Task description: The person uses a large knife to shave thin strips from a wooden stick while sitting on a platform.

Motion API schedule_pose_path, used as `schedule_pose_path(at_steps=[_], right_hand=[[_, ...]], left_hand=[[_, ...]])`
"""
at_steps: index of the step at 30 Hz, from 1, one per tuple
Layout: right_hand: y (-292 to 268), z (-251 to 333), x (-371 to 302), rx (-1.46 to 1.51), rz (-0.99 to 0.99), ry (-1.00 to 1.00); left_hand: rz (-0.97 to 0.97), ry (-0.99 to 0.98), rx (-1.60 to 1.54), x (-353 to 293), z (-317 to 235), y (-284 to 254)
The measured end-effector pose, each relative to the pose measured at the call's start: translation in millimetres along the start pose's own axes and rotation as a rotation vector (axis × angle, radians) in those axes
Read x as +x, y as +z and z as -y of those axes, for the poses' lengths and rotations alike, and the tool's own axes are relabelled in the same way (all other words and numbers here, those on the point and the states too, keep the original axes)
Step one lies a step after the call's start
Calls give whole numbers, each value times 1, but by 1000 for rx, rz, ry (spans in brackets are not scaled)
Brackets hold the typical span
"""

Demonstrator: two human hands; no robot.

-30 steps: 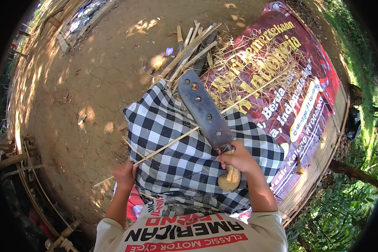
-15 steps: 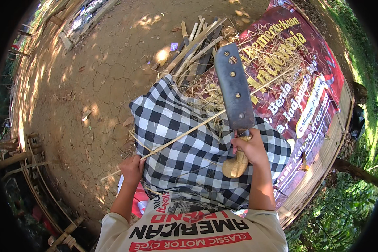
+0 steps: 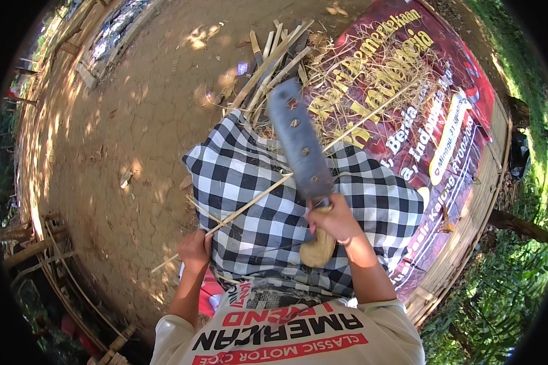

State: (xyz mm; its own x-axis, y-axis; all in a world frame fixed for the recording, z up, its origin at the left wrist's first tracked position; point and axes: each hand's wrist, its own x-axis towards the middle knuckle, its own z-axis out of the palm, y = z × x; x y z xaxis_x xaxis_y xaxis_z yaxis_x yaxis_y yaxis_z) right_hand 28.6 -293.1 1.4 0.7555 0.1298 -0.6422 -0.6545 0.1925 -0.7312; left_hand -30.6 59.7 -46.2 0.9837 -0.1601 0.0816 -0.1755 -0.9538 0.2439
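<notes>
My left hand (image 3: 195,249) is closed round a long thin bamboo strip (image 3: 249,207) near its lower left end. The strip slants up to the right across my lap and passes behind the cleaver blade. In my right hand (image 3: 336,222) is a big cleaver (image 3: 298,137) with a dark, holed blade and a curved wooden handle, its tip pointing away from me. The blade lies over the strip; whether they touch I cannot tell. A black-and-white checkered cloth (image 3: 243,176) covers my lap beneath both hands. A short strip piece (image 3: 204,208) rests by my left hand.
Beyond the cloth lies a pile of split bamboo pieces (image 3: 274,61). Thin shavings (image 3: 371,67) are scattered over a dark red printed banner (image 3: 402,121) on the right, which lies on a bamboo platform (image 3: 463,243). Cracked bare soil (image 3: 122,128) stretches to the left.
My right hand has brought the cleaver left and slightly nearer, its blade now over the middle of the strip. The left hand keeps its grip on the strip.
</notes>
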Motion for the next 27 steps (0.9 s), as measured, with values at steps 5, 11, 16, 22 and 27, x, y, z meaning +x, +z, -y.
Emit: schedule_pose_path(at_steps=[5, 11, 16, 22, 27], right_hand=[[4, -9, -4, -192, 142, 2], [5, -13, -3, -80, 39, 14], [28, -23, -3, -399, 189, -151], [21, -15, 3, -133, -26, -28], [31, -29, -3, -361, 151, -116]], left_hand=[[0, -11, -35, -4, 9, 9], [39, -66, -30, -2, -3, 3], [18, -59, -68, 0, -3, 4], [20, -82, -28, 5, -19, -1], [39, -97, -45, 9, -18, 0]])
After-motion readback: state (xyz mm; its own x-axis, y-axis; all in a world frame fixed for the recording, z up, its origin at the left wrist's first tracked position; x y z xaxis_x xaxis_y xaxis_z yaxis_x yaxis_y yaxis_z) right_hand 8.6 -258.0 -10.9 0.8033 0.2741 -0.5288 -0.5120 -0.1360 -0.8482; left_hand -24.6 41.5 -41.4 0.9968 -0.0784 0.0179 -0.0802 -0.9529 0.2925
